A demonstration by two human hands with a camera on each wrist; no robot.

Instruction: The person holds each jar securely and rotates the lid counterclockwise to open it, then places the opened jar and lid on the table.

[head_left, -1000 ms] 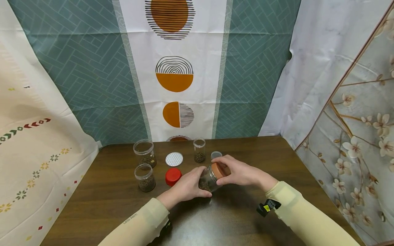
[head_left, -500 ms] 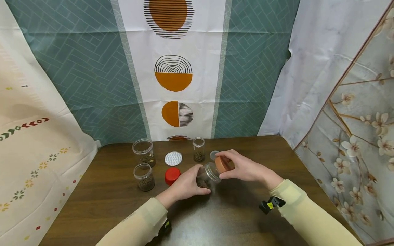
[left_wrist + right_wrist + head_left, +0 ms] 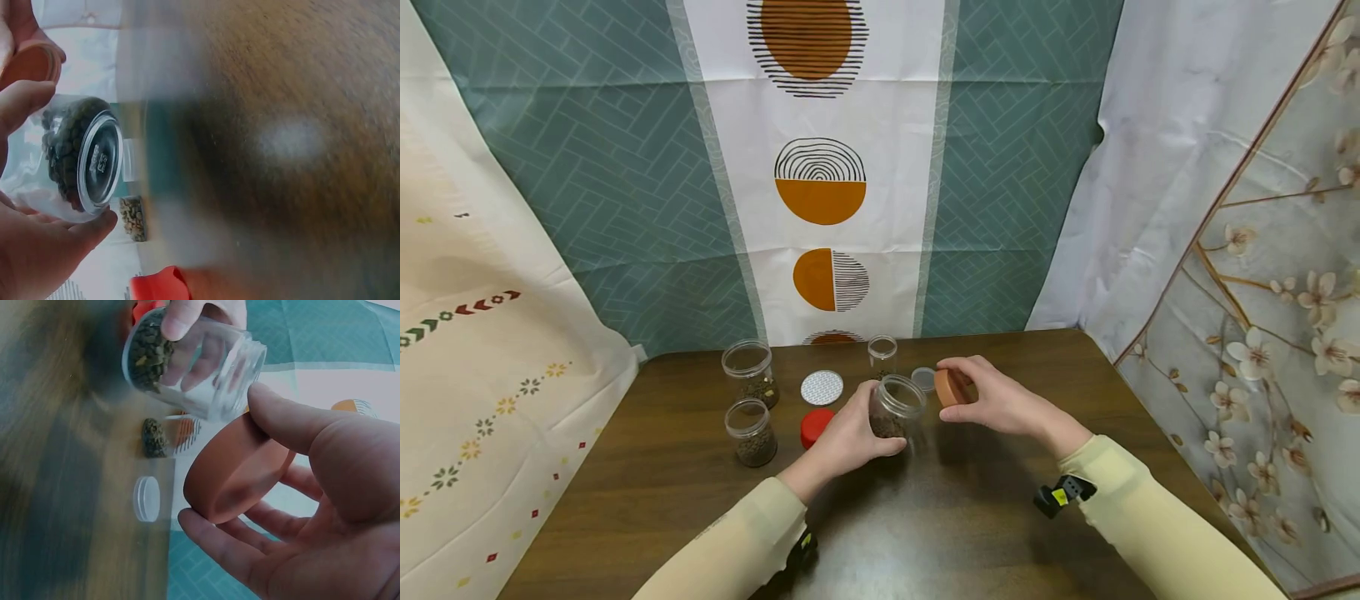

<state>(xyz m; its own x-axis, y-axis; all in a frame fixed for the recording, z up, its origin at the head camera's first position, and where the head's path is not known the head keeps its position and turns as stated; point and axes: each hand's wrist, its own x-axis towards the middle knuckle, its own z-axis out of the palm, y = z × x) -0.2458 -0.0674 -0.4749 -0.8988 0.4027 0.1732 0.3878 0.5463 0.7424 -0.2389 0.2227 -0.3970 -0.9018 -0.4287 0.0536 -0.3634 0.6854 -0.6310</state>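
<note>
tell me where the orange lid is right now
In the head view the orange lid is off its jar, held in the right hand right of centre, just right of the open jar that the left hand grips and beside the small clear lid.

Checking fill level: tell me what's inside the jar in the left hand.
The jar holds dark, small pieces piled at its base; above them it is clear up to the open mouth. The left hand's fingers cover part of the pile.

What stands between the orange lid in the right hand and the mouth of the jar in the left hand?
Nothing visible. The orange lid, pinched in the right hand, sits just beside the open jar held by the left hand, with only an open gap between them.
</note>
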